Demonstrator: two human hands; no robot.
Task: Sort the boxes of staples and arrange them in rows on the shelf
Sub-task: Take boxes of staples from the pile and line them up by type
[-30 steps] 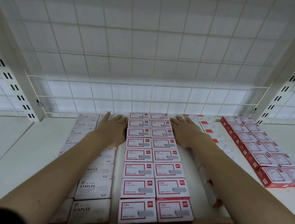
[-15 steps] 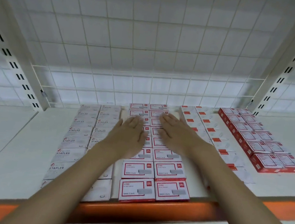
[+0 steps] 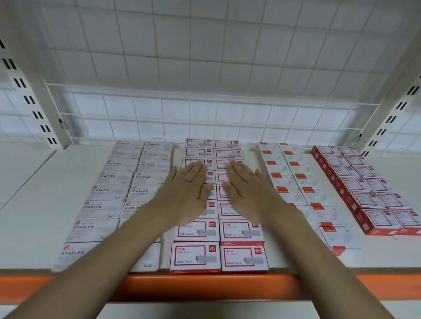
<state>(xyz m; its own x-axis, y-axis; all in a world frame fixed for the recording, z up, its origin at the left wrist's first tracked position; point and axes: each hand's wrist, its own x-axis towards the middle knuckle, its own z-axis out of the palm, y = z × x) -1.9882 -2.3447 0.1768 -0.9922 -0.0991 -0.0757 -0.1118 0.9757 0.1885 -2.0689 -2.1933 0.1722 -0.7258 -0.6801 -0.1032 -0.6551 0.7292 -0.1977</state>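
Basically both hands flat and empty: left hand and right hand lie palm-down, fingers straight, on the red-bordered boxes, gripping nothing. Small card boxes, probably dense and rigid; smooth faces likely slide, so pinch the long sides. Four groups on the shelf, two columns each: "STAPLES" boxes left of the hands, orange-tab boxes right, red boxes farthest right, roughly six to nine rows each; exact count partly hidden.

Bright, even light; edges warped.
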